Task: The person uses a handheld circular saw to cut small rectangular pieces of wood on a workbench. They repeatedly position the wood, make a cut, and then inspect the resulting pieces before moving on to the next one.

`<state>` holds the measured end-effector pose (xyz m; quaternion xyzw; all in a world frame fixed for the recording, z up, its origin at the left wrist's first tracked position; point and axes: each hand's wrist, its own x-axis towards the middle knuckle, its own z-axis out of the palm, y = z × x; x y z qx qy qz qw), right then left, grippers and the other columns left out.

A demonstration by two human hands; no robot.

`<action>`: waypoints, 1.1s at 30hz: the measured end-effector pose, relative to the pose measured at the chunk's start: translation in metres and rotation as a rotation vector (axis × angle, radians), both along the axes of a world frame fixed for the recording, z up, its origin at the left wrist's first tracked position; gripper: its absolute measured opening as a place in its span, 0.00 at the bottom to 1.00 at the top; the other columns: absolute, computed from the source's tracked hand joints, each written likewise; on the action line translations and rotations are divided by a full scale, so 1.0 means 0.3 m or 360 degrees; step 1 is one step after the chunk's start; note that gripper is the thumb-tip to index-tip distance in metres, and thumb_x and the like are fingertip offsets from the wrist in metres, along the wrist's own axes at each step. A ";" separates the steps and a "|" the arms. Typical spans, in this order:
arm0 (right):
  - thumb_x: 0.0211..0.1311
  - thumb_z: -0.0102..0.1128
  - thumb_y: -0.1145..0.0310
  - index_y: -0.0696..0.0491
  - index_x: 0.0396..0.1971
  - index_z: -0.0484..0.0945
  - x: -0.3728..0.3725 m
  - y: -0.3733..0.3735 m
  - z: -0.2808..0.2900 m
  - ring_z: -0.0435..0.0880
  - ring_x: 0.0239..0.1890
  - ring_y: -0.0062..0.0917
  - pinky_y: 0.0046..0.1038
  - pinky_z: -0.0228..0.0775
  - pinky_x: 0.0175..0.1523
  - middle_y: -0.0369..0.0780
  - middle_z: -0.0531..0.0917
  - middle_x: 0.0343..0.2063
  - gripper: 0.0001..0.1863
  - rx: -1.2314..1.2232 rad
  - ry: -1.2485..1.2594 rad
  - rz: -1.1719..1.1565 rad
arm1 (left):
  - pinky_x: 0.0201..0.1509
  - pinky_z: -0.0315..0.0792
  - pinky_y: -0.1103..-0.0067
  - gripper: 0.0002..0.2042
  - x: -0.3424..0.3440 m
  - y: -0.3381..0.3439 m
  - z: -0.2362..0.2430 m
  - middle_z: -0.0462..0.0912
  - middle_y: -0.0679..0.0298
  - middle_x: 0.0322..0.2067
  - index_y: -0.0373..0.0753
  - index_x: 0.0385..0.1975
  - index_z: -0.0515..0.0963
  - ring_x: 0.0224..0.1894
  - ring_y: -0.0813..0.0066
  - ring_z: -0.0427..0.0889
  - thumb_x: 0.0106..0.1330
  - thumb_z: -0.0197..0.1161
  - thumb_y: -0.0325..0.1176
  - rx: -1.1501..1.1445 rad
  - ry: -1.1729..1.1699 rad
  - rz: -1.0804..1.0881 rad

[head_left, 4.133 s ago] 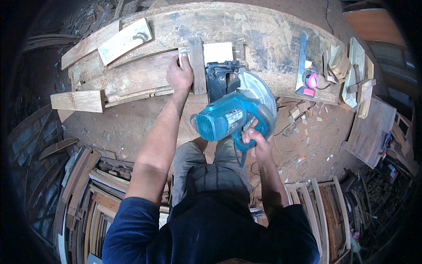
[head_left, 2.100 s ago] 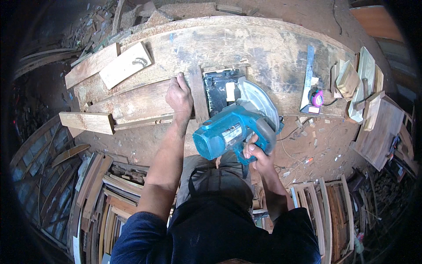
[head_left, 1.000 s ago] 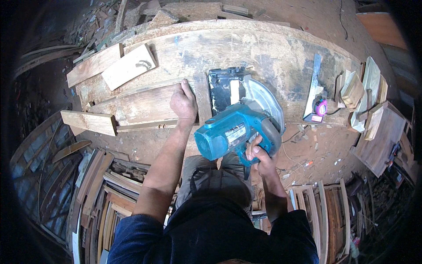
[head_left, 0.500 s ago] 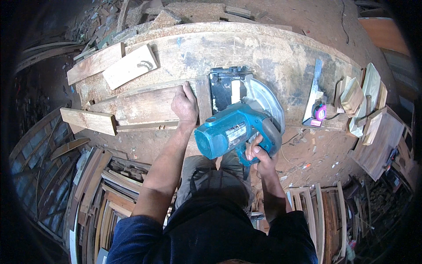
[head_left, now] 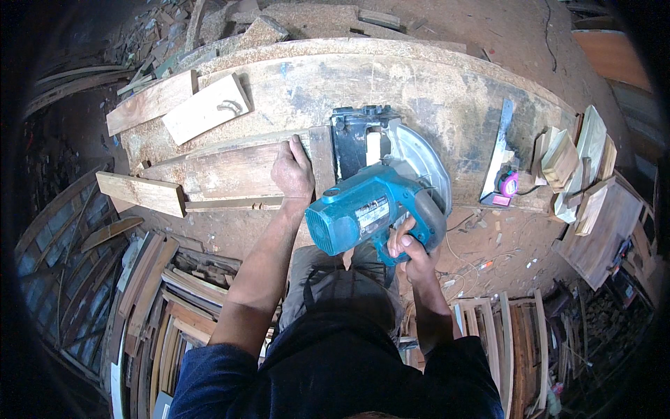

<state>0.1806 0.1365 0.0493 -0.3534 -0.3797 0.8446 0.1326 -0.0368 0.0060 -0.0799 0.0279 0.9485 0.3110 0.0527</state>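
The teal circular saw with a black base plate and clear-grey blade guard [head_left: 356, 213] sits over the near edge of the long, worn wooden workbench [head_left: 447, 91]. The right hand [head_left: 417, 255] is wrapped around its rear handle. Left of the base plate lies a narrow brown wooden strip [head_left: 322, 157]; beside it the left hand [head_left: 293, 171] has curled fingers and thumb extended, its hold hidden, so I cannot tell what it grips. Farther right rests a round pink-and-black tape measure [head_left: 509, 184].

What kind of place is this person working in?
It looks like a woodworking shop. The right hand grips a blue circular saw at a wooden workbench, a pink tape measure lies on the bench, and wood strips are piled nearby.
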 end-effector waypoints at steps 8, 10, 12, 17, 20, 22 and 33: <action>0.64 0.63 0.68 0.60 0.46 0.69 -0.029 0.009 0.015 0.72 0.20 0.23 0.29 0.69 0.28 0.38 0.72 0.19 0.17 0.0019 -0.0032 -0.0025 | 0.25 0.67 0.60 0.22 -0.001 0.004 0.008 0.74 0.46 0.17 0.35 0.21 0.74 0.20 0.47 0.76 0.77 0.52 0.44 -0.0065 -0.0006 -0.0007; 0.65 0.63 0.67 0.62 0.48 0.69 -0.035 0.014 0.015 0.72 0.20 0.23 0.29 0.69 0.28 0.38 0.72 0.19 0.19 0.0026 -0.0036 -0.0027 | 0.25 0.67 0.60 0.22 -0.001 0.000 0.000 0.74 0.46 0.17 0.35 0.21 0.74 0.20 0.47 0.76 0.77 0.52 0.44 -0.0048 0.0049 -0.0016; 0.65 0.63 0.66 0.63 0.50 0.68 -0.033 0.014 0.006 0.72 0.19 0.23 0.29 0.69 0.28 0.38 0.72 0.19 0.21 0.0027 -0.0005 -0.0032 | 0.26 0.67 0.59 0.22 -0.003 0.002 -0.002 0.74 0.46 0.17 0.35 0.21 0.74 0.20 0.46 0.76 0.77 0.52 0.44 -0.0047 0.0046 -0.0010; 0.66 0.63 0.66 0.63 0.46 0.68 -0.048 0.020 0.007 0.73 0.19 0.23 0.28 0.69 0.27 0.38 0.73 0.18 0.19 0.0059 0.0023 -0.0035 | 0.26 0.67 0.59 0.21 -0.001 0.006 -0.003 0.75 0.45 0.18 0.35 0.23 0.75 0.21 0.45 0.77 0.78 0.52 0.43 -0.0065 -0.0010 0.0011; 0.66 0.63 0.66 0.63 0.44 0.68 -0.036 0.031 -0.023 0.74 0.19 0.23 0.27 0.69 0.27 0.39 0.73 0.18 0.18 0.0082 0.0096 0.0056 | 0.26 0.67 0.59 0.21 -0.001 0.004 0.006 0.76 0.44 0.19 0.35 0.24 0.76 0.22 0.45 0.77 0.78 0.52 0.42 -0.0039 -0.0015 0.0004; 0.66 0.63 0.67 0.64 0.44 0.68 -0.036 0.040 -0.025 0.74 0.19 0.23 0.27 0.69 0.27 0.39 0.74 0.18 0.18 0.0082 0.0118 0.0096 | 0.26 0.67 0.59 0.20 -0.001 0.000 0.012 0.76 0.44 0.19 0.35 0.25 0.76 0.22 0.44 0.77 0.78 0.52 0.42 -0.0021 -0.0061 0.0000; 0.65 0.63 0.72 0.66 0.52 0.70 -0.088 0.058 -0.016 0.76 0.21 0.21 0.27 0.70 0.27 0.39 0.77 0.23 0.20 0.0009 0.0158 -0.0085 | 0.27 0.68 0.60 0.20 0.009 0.006 -0.008 0.76 0.45 0.19 0.35 0.26 0.77 0.22 0.45 0.76 0.78 0.52 0.43 0.0060 -0.0017 0.0051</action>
